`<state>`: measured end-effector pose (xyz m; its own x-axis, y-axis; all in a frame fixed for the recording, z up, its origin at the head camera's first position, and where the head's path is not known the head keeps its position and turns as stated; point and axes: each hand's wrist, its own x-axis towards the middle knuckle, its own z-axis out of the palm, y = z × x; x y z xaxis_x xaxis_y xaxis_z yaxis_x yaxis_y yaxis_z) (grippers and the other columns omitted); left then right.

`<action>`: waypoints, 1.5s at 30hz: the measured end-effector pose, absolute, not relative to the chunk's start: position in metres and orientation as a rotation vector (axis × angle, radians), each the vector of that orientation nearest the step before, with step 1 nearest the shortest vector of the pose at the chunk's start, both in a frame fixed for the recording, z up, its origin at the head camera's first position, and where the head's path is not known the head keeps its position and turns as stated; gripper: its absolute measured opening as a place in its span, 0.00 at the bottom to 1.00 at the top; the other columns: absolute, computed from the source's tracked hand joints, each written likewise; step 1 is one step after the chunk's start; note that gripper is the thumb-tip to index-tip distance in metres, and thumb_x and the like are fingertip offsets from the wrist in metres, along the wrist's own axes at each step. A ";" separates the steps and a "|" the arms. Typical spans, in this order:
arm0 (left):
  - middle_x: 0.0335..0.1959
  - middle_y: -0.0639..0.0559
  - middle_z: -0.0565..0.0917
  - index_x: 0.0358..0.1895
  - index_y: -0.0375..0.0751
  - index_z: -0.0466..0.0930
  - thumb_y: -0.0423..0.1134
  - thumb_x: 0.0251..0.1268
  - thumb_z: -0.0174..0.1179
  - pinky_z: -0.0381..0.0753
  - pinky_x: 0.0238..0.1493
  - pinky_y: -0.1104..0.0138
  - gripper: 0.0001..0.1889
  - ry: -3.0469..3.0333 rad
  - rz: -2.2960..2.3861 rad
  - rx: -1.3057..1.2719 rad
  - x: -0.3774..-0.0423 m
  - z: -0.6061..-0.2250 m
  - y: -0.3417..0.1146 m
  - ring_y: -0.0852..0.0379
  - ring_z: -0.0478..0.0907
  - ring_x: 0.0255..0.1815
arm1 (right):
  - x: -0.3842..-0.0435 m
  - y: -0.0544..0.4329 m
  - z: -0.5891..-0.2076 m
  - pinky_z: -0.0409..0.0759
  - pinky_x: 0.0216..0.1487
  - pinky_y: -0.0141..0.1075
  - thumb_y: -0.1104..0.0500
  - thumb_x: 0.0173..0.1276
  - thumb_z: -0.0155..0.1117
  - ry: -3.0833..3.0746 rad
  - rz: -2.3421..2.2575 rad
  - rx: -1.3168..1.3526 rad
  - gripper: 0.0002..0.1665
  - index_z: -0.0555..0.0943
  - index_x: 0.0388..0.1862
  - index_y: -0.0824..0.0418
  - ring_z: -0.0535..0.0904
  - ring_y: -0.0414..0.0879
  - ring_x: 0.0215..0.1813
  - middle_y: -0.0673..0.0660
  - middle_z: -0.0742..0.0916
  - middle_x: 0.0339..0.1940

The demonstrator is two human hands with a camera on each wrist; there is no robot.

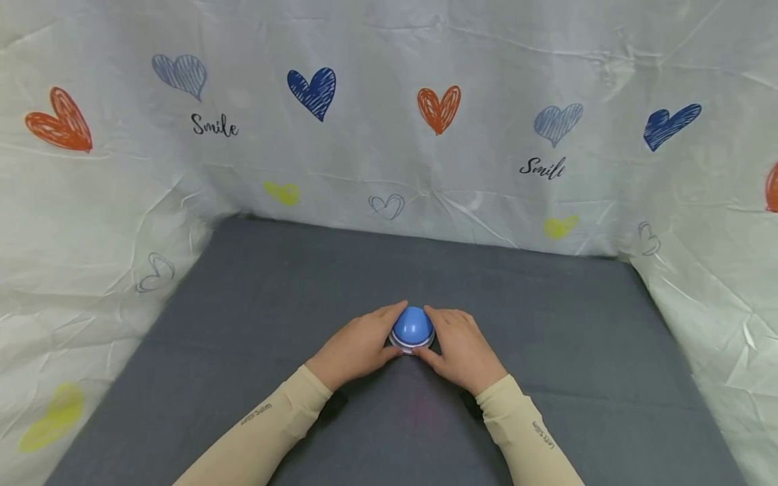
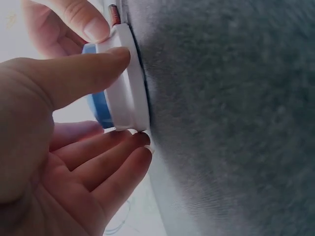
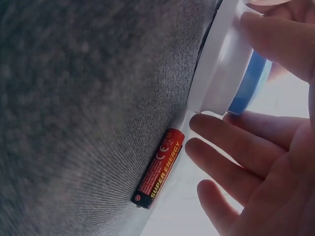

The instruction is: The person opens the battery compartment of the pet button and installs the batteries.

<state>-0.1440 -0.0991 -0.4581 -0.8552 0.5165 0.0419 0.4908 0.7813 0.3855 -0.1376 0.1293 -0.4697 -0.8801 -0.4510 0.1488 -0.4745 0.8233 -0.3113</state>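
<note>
A round push button [image 1: 414,325] with a blue dome and a white base sits on the dark cloth. My left hand [image 1: 362,343] grips it from the left, thumb on the white base [image 2: 123,93] and fingertips at its far side. From the right, my right hand [image 1: 464,347] holds the same base, its thumb on the near side and the other fingers spread around the far edge. A red and black battery [image 3: 158,167] lies on the cloth just beyond the right fingertips in the right wrist view; the head view has it hidden behind that hand.
Dark grey cloth [image 1: 292,290] covers the table. White sheeting [image 1: 371,155] printed with hearts and words rises at the back and along both sides.
</note>
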 end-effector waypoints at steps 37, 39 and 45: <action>0.82 0.42 0.72 0.86 0.40 0.60 0.46 0.82 0.63 0.77 0.75 0.51 0.37 2.597 1.085 0.588 -0.153 -0.442 -0.110 0.46 0.77 0.78 | -0.135 0.145 -0.454 0.86 0.58 0.48 0.53 0.75 0.76 -2.888 0.823 0.781 0.43 0.71 0.83 0.60 0.86 0.53 0.60 0.61 0.86 0.70; 0.80 0.42 0.74 0.86 0.40 0.61 0.47 0.82 0.63 0.79 0.73 0.51 0.37 2.576 1.130 0.578 -0.153 -0.440 -0.111 0.47 0.79 0.76 | -0.134 0.145 -0.452 0.86 0.56 0.48 0.52 0.76 0.74 -2.885 0.860 0.782 0.42 0.70 0.84 0.59 0.86 0.53 0.60 0.61 0.85 0.71; 0.76 0.43 0.79 0.86 0.41 0.60 0.54 0.76 0.69 0.82 0.70 0.50 0.44 2.542 1.133 0.583 -0.153 -0.436 -0.115 0.47 0.83 0.71 | -0.134 0.145 -0.447 0.88 0.55 0.47 0.48 0.78 0.72 -2.881 0.936 0.774 0.40 0.72 0.83 0.58 0.87 0.51 0.60 0.59 0.86 0.70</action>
